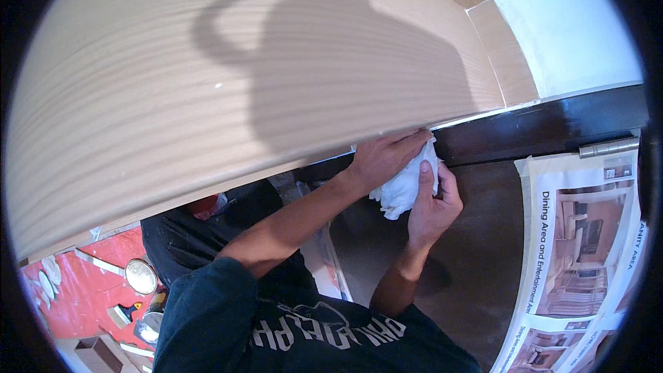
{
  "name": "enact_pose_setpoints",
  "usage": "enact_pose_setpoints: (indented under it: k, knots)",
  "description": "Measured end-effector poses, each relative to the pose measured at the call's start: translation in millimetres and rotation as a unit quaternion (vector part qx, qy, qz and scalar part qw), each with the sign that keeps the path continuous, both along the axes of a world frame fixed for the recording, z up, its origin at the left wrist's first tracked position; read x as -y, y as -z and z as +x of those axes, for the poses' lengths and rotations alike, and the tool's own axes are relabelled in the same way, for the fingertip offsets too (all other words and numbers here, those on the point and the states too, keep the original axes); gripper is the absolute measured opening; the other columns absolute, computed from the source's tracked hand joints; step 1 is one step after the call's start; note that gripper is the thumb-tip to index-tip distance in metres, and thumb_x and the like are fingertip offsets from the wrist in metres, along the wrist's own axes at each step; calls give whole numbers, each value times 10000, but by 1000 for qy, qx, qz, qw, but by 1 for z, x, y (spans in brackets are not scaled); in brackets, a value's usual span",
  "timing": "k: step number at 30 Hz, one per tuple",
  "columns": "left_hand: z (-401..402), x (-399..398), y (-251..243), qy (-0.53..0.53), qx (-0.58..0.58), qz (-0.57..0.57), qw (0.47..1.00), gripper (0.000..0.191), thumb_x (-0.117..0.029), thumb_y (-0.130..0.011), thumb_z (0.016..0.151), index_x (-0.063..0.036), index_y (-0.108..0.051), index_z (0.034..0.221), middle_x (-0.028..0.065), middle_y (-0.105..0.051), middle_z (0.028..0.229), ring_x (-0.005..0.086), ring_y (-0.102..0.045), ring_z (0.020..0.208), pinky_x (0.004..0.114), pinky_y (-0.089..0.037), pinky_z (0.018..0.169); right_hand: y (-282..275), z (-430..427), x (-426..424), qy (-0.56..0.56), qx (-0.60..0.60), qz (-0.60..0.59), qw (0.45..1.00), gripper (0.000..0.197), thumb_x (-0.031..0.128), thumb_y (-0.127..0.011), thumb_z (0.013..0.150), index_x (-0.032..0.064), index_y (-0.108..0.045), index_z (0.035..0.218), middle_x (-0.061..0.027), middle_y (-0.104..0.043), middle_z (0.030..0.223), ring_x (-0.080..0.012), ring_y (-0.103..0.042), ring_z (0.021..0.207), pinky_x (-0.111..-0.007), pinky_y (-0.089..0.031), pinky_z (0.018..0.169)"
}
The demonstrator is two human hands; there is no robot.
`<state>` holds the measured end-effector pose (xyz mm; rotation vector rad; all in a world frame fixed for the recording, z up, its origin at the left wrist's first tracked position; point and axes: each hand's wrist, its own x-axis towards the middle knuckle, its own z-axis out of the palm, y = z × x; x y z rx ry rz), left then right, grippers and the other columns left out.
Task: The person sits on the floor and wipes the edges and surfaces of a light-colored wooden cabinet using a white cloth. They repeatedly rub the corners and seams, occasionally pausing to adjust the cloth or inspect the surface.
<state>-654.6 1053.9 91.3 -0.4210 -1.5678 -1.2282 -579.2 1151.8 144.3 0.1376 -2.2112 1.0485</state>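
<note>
A crumpled white cloth (pixel 404 189) is bunched between my two hands, just below the lower edge of a pale wood-grain panel (pixel 155 109). My left hand (pixel 383 160) lies along that edge, its fingers over the cloth's upper end; its fingertips are partly hidden. With thumb and fingers, my right hand (pixel 435 199) grips the cloth from the right side. Behind my hands is a dark brown door (pixel 481 228), under a glossy dark frame member (pixel 518 127) that meets the panel's edge.
Printed sheets (pixel 585 248) are taped onto the door beside a metal hinge (pixel 608 147). At lower left, a red floor covering (pixel 93 290) bears a paintbrush (pixel 123 315), a round metal lid (pixel 141 276), a can (pixel 154 318) and a white strip (pixel 101 261). A brown box-like piece (pixel 98 355) lies nearby.
</note>
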Motion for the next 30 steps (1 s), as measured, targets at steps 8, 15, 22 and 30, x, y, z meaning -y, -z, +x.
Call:
enact_pose_setpoints:
  k: [8, 15, 22, 30]
  knots:
    - [-4, -7, -10, 14, -3, 8, 1000, 223, -119, -772, 751, -119, -744, 972, -5, -716, 909, 169, -707, 764, 343, -569, 647, -3, -1, -3, 4, -11, -61, 998, 200, 107, -724, 923, -48, -704, 1047, -52, -717, 910, -73, -596, 812, -254, -507, 723]
    - [-2, -5, 8, 9, 13, -5, 1000, 227, -126, -777, 761, -115, -750, 987, 18, -724, 923, 173, -715, 771, 324, -588, 655, 6, 0, -5, 11, 3, -17, 1000, 215, 105, -730, 915, -69, -702, 1038, -67, -721, 893, -98, -605, 805, -274, -515, 727]
    - [1, -1, 20, -2, 32, -28, 999, 250, -123, -781, 760, -105, -750, 1007, 32, -720, 917, 181, -712, 773, 315, -586, 655, 14, -1, -7, -5, 29, 9, 1000, 213, 115, -737, 912, -67, -702, 1016, -61, -711, 868, -87, -587, 783, -271, -508, 712]
    - [-3, -4, 14, 21, 14, -11, 1000, 258, -112, -773, 757, -121, -750, 1014, 18, -710, 916, 178, -703, 778, 320, -575, 657, 12, -1, -3, -3, -19, -55, 998, 222, 125, -726, 930, -72, -695, 1028, -59, -710, 900, -93, -585, 779, -253, -500, 686]
